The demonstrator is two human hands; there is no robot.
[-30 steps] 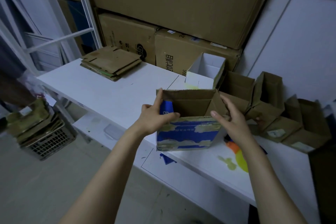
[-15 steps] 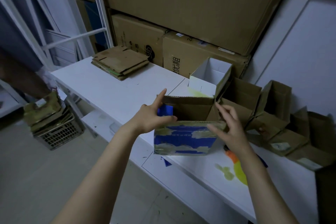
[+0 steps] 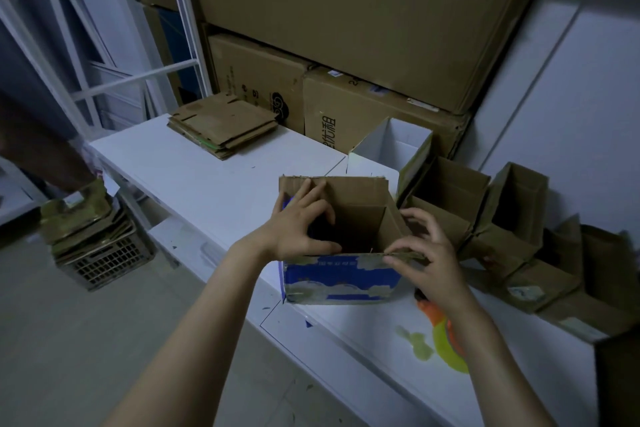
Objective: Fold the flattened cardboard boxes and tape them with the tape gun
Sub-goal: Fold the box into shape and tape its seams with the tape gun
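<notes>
on the white table, near its front edge, the blue box stands open; left hand grips its left wall, right hand pinches the near-right flap, likely squaring it up.

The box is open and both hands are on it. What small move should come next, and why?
Probably fold the left flap inward with the left hand. The blue box stands open on the white table, its far flap upright, and the right hand pinches the near rim, which steadies it.

Left hand, right hand: two. Blue box: one. Crate: one.
</notes>
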